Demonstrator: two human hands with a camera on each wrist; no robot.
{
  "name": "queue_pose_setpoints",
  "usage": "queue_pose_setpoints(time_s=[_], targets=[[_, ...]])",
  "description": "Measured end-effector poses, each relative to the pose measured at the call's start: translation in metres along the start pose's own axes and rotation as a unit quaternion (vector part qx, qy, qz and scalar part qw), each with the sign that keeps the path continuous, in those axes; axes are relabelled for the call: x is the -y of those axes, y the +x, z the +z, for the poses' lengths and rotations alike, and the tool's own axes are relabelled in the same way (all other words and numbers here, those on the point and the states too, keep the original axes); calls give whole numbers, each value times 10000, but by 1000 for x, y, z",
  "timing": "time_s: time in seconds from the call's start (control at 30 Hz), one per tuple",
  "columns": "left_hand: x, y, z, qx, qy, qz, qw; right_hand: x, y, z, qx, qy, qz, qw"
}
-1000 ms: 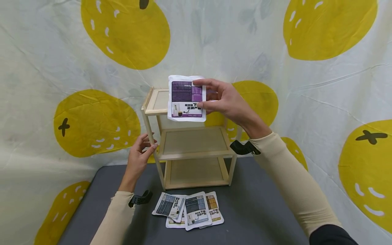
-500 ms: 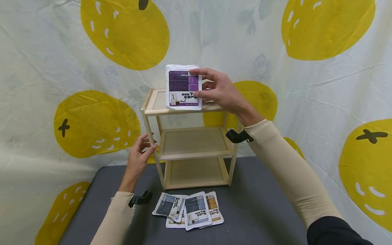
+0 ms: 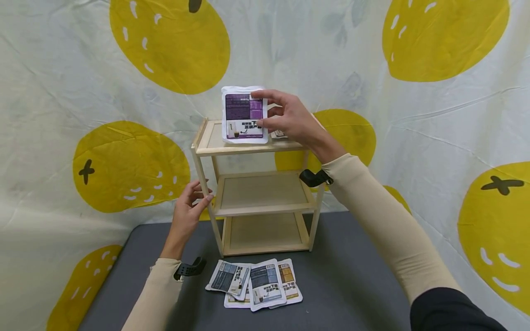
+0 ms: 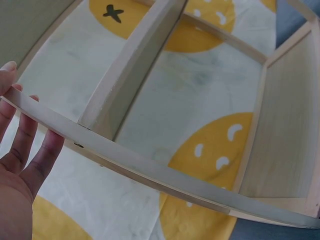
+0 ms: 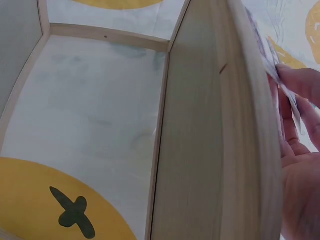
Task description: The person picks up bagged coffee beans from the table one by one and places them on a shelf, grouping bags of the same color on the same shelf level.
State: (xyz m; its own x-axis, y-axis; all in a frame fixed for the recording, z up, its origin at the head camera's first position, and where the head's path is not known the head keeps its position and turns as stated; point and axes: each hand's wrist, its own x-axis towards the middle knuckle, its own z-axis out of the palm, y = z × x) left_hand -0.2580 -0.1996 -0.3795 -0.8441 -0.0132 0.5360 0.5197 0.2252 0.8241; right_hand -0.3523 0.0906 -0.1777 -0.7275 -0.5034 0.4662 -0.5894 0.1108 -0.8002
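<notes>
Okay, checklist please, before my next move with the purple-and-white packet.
1. Flat white packet with purple print upright: ok.
2. Right hand gripping it: ok, pinched at its right side.
3. Pale wooden three-tier rack held: ok, left hand grips its left front post.
4. Packet resting on the top shelf: cannot tell from these views.
5. Loose overlapping white packets out of the way: ok, lying on dark grey surface before the rack.
</notes>
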Motion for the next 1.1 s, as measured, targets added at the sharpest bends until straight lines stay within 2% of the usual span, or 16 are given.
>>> queue_pose_setpoints(time_s=[0.37, 0.47, 0.53, 0.6, 0.7, 0.77, 0.8, 0.87, 0.97, 1.1], targets=[[0, 0, 0, -6, -46, 9, 10000, -3, 6, 7, 75, -175, 236, 9995], [0, 0, 0, -8, -49, 1, 10000, -3, 6, 7, 146, -374, 409, 9984], [0, 0, 0, -5, -37, -5, 10000, -2, 7, 6, 159, -783, 550, 9953], [0, 0, 0, -4, -33, -1, 10000, 1, 7, 4, 145, -1491, 684, 9863], [0, -1, -1, 8, -60, 0, 10000, 7, 6, 1, 24, -2524, 907, 9634], [-1, -1, 0, 15, -85, 6, 10000, 12, 3, 0, -106, -2805, 995, 9546], [-1, -1, 0, 16, -93, 9, 10000, 14, 1, -1, -184, -2804, 999, 9545], [-2, -1, 0, 4, -123, 30, 9999, 18, -5, -1, -321, -2590, 937, 9608], [-3, -1, 1, -13, -148, 53, 9999, 21, -15, -1, -518, -2251, 637, 9709], [-5, -1, 1, -10, -138, 45, 9999, 24, -30, 3, -790, -1894, 267, 9784]])
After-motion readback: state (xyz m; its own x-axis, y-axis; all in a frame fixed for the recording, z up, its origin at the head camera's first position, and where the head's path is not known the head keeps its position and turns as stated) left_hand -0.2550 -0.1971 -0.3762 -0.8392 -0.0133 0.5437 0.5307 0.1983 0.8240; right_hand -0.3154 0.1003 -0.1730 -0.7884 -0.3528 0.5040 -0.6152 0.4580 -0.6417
